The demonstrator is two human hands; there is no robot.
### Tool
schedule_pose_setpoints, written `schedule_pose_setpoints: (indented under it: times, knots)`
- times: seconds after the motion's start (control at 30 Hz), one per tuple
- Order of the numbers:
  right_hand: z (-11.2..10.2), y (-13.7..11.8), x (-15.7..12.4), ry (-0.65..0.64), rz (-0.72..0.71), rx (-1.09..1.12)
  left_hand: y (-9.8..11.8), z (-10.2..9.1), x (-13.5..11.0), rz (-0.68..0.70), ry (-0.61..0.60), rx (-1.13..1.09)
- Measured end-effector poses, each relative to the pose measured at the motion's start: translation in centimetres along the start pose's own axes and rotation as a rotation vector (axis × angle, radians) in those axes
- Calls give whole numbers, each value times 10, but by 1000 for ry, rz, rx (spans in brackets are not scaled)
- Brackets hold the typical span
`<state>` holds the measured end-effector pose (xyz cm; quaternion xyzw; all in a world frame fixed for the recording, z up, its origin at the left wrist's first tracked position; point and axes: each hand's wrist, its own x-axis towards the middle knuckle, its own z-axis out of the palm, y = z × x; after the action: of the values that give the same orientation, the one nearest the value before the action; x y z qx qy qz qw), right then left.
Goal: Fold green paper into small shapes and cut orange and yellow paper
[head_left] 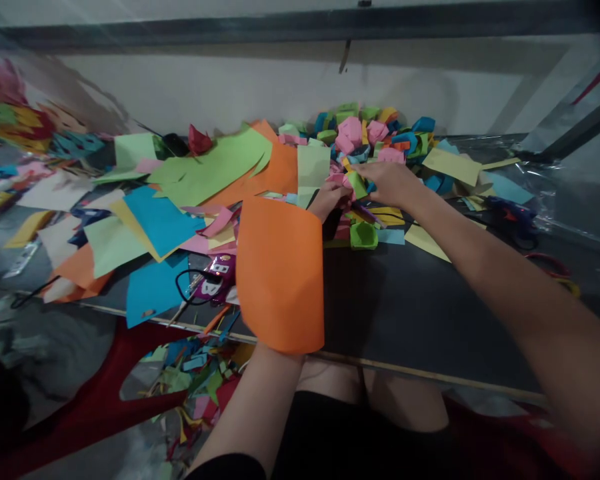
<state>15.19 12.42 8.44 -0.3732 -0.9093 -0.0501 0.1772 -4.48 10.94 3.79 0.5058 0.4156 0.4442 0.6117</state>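
At the front of a heap of folded paper pieces (349,135), both hands work close together. My left hand (330,199) is closed with its fingers curled round a pink folded paper (339,179). Just right of it, my right hand (391,181) has thumb and fingers about a small yellow-green folded paper (357,185); its fingertips are partly hidden. A curved orange paper sheet (281,277) covers most of my left forearm. Below the hands sits a bright green folded piece (364,236), near a thin purple thing (369,215) that I cannot make out.
Loose sheets, including blue paper (163,220), green paper (220,167) and cream paper (453,165), spread over the dark table (420,313). A purple device with a black cable (216,277) lies left of the orange sheet. Paper scraps (200,367) and a red chair (100,393) are below.
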Motion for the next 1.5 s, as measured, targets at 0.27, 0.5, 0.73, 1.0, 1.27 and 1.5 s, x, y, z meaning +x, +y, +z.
schedule_pose_setpoints:
  times: [0.27,0.5,0.73,1.0,1.27,1.5]
  knots:
    - [-10,-25,-15,226,60,-45,-5,-1,6,333,115,1]
    - [-7,-18,-31,292,1,-75,5,-1,8,424,-37,304]
    - [6,-16,-49,397,166,13,8,1,12,729,6,719]
    - [25,-19,-70,539,269,384,10,13,21,914,18,875]
    - [35,-14,-77,469,321,889,1,27,10,773,44,782]
    - [29,-10,-78,466,311,936,12,32,-2,724,92,937]
